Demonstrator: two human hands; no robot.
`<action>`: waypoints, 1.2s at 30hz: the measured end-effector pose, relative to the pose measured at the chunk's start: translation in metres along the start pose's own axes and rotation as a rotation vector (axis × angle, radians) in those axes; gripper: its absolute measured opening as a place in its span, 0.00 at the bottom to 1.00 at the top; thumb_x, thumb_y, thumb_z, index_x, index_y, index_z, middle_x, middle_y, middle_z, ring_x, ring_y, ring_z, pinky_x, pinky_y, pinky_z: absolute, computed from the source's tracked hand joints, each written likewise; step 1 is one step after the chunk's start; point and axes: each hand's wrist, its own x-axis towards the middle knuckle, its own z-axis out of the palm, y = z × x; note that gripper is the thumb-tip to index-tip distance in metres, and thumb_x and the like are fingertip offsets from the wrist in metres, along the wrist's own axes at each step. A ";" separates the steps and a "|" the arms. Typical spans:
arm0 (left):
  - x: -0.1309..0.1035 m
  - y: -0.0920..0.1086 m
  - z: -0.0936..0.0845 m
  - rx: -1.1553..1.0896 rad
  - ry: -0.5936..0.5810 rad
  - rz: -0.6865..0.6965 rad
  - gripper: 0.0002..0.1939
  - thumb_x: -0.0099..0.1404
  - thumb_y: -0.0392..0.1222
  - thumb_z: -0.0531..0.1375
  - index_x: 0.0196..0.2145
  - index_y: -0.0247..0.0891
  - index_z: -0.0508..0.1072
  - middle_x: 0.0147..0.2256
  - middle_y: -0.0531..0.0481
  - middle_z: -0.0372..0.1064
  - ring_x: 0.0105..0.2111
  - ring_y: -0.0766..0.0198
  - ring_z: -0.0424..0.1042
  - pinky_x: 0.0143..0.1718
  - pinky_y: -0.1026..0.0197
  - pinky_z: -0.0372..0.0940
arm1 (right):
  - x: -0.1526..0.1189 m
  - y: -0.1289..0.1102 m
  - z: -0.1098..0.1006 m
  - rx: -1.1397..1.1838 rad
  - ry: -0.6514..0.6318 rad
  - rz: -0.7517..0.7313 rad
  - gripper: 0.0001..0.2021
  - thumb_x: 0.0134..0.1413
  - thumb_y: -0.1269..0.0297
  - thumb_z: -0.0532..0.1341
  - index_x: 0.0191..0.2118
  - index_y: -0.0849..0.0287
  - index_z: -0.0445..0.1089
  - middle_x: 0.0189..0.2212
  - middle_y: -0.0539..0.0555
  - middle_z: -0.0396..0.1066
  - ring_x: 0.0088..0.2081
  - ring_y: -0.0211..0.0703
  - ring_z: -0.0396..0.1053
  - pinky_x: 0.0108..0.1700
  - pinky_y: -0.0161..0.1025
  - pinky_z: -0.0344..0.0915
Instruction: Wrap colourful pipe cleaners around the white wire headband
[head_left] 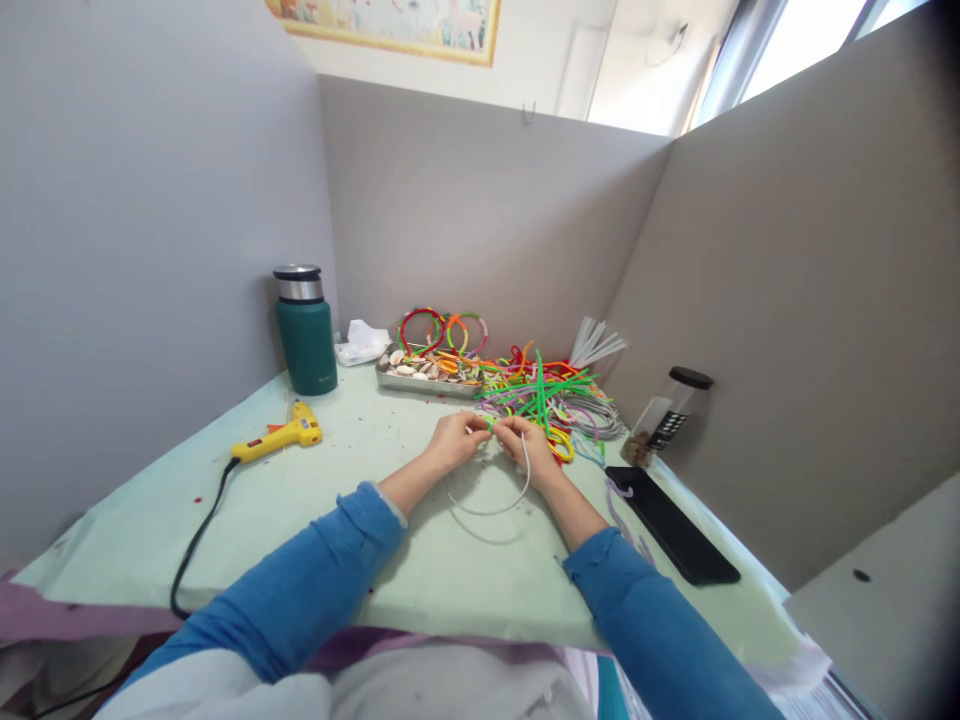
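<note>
My left hand and my right hand meet above the middle of the table, fingertips almost touching and pinched together. A thin white hoop hangs in a curve below them, its right side running up into my right hand. Between the fingertips shows a short bit of green pipe cleaner, which the left fingers pinch. How it sits on the hoop is hidden by the fingers. Just beyond my hands lies a heap of coloured pipe cleaners, among them a coil of grey wire.
A metal tray of shells stands at the back, with finished-looking wrapped rings behind it. To the left are a yellow glue gun and a green bottle. A black phone and a clear jar are at right.
</note>
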 end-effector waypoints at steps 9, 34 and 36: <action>-0.003 0.006 -0.004 0.005 -0.005 -0.039 0.11 0.54 0.44 0.58 0.28 0.33 0.76 0.15 0.54 0.65 0.19 0.68 0.64 0.26 0.66 0.58 | 0.002 0.007 -0.002 -0.013 -0.002 -0.017 0.17 0.41 0.49 0.62 0.27 0.60 0.67 0.13 0.44 0.55 0.16 0.31 0.50 0.18 0.32 0.46; 0.004 -0.010 0.003 -0.197 -0.124 -0.065 0.14 0.54 0.47 0.55 0.27 0.32 0.72 0.14 0.56 0.60 0.15 0.72 0.58 0.19 0.68 0.52 | -0.002 -0.003 -0.001 0.014 -0.057 0.004 0.15 0.42 0.51 0.62 0.24 0.60 0.66 0.12 0.44 0.54 0.16 0.31 0.49 0.19 0.32 0.45; 0.005 -0.010 0.004 -0.200 -0.088 -0.065 0.14 0.55 0.47 0.55 0.27 0.32 0.72 0.14 0.56 0.59 0.15 0.72 0.58 0.19 0.68 0.52 | -0.002 -0.002 -0.001 -0.012 -0.086 -0.016 0.15 0.43 0.51 0.62 0.25 0.60 0.67 0.14 0.45 0.57 0.17 0.31 0.50 0.20 0.32 0.47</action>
